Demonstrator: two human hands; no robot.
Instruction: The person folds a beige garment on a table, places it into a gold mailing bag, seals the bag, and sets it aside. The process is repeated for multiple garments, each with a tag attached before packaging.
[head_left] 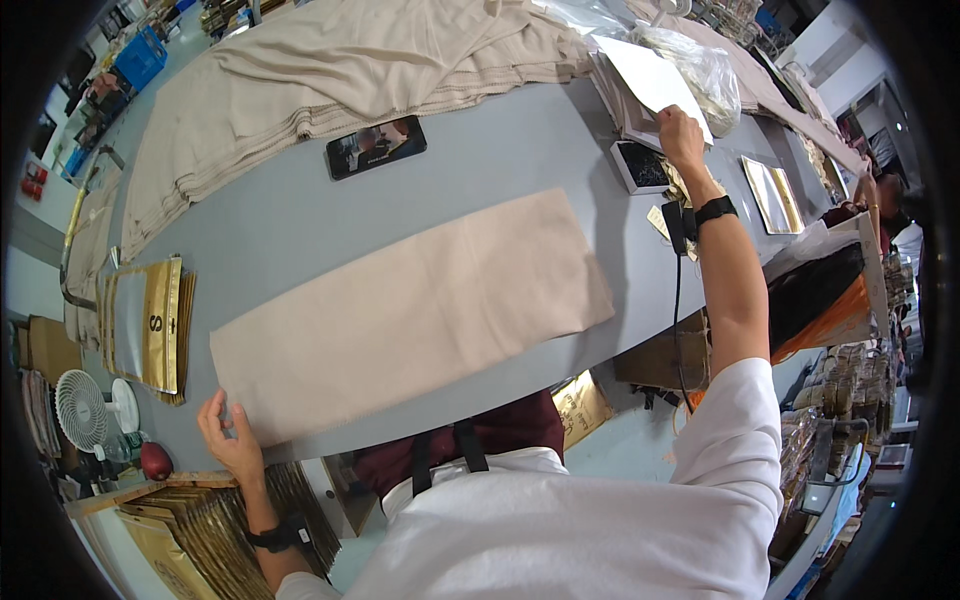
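A folded length of beige cloth (pixel 410 310) lies flat and slanted across the grey table. At its near left corner, my left hand (pixel 230 435) is open, fingers apart and curved, close to the cloth's edge. My right arm reaches to the far right, where my right hand (pixel 682 137) pinches the edge of a white sheet (pixel 650 80), stiff like card. That sheet is tilted up over a stack of similar sheets (pixel 615 100). Below the stack sits a small box with a dark top (pixel 640 167).
Beige cloth (pixel 330 60) is piled along the far side. A phone (pixel 376 148) lies before it. Gold-edged bags (pixel 145 325) are stacked at the left, near a fan (pixel 82 410). Beyond my right hand is a clear plastic bag (pixel 700 75). A black cable (pixel 678 330) hangs near my right arm.
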